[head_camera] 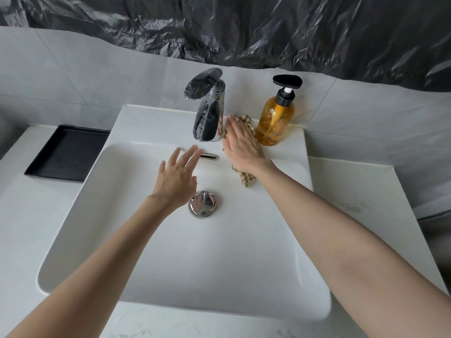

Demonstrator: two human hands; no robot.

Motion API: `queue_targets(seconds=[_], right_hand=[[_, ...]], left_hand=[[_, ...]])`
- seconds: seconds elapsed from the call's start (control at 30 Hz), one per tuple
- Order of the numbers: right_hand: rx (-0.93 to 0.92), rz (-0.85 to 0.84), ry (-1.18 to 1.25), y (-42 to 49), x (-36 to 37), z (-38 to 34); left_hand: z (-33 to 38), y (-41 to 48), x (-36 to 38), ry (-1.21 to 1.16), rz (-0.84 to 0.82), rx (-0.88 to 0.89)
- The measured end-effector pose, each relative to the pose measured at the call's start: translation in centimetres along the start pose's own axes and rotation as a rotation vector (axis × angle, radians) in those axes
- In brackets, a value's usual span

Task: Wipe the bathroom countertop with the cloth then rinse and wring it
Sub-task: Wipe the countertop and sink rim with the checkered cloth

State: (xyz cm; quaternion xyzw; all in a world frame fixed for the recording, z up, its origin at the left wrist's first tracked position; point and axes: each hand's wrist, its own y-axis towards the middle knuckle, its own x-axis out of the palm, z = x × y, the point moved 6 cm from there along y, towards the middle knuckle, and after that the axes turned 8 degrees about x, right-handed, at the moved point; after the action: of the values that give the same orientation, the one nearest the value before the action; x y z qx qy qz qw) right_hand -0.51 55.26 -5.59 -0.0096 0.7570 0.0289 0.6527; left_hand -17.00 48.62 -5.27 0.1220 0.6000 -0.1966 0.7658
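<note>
Right hand (240,145) lay flat, fingers straight and together, pressing the beige-and-brown checked cloth (247,179) onto the back ledge of the white ceramic basin (146,123). It gripped nothing; an open palm probably spreads pressure for wiping the narrow strip between the chrome tap (210,113) and the amber pump-top soap bottle (274,123). The cloth's near end drooped over the rim into the bowl. Left hand (177,176) hovered over the bowl with fingers spread, empty, likely for balance.

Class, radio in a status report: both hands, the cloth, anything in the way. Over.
Left hand open over the sink. Right hand flat, pressing cloth on its back ledge. Tap and soap bottle close either side.
</note>
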Motion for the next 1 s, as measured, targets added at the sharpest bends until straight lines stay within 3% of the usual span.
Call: queue_targets(seconds=[0.2,0.43,0.5,0.63,0.73,0.8,1.0], right_hand=[[-0.119,0.019,0.065,-3.1,-0.3,-0.2],[0.023,-0.117,0.124,-5.8,-3.1,2.0],[0.098,-0.114,0.273,-6.6,-5.2,2.1],[0.186,0.148,0.548,-8.8,-10.1,1.5],[0.137,0.365,0.671,-9.8,-14.1,-0.4],[0.086,0.407,0.689,-10.0,-16.6,-2.5],[0.122,0.165,0.516,-8.9,-13.8,-8.6]], left_hand=[[0.3,0.1,0.0,-0.026,-0.001,-0.007],[0.4,-0.2,-1.9,-0.076,-0.091,-0.015],[0.1,-0.9,-3.0,-0.088,-0.089,-0.017],[-0.7,-3.7,-5.5,-0.079,0.001,-0.028],[-1.5,-5.9,-7.3,-0.053,0.070,-0.035],[-1.9,-7.2,-8.2,-0.046,0.107,-0.043],[-3.0,-9.3,-10.2,-0.079,0.159,-0.037]])
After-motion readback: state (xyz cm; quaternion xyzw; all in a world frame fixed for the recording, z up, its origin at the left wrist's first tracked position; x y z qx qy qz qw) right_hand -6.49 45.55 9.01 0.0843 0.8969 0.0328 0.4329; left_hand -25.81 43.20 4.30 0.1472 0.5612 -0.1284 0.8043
